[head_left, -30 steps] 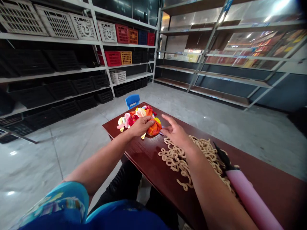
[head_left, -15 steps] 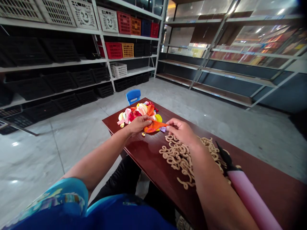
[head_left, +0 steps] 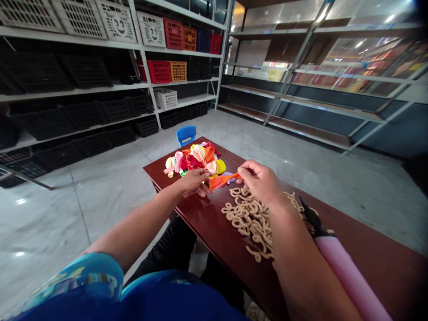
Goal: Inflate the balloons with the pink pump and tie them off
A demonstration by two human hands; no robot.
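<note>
1. Over the bench [head_left: 200,214], between the pile of balloons [head_left: 193,161] and the beige curls [head_left: 245,218], the orange balloon [head_left: 220,181] reaches leftward from the right hand [head_left: 260,180].
2. The right hand's grip pinches the balloon's narrow end between thumb and fingers, a little farther right than half a second ago.
3. The left hand [head_left: 194,182] has loosened: earlier its grip pinched the balloon's body; now its fingers stand parted at the wide end. Whether they touch it cannot be told.
4. The balloon looks narrower than before, baring more of the pile behind.
5. The pink tube [head_left: 351,276] lies right of the curls, as before.
</note>
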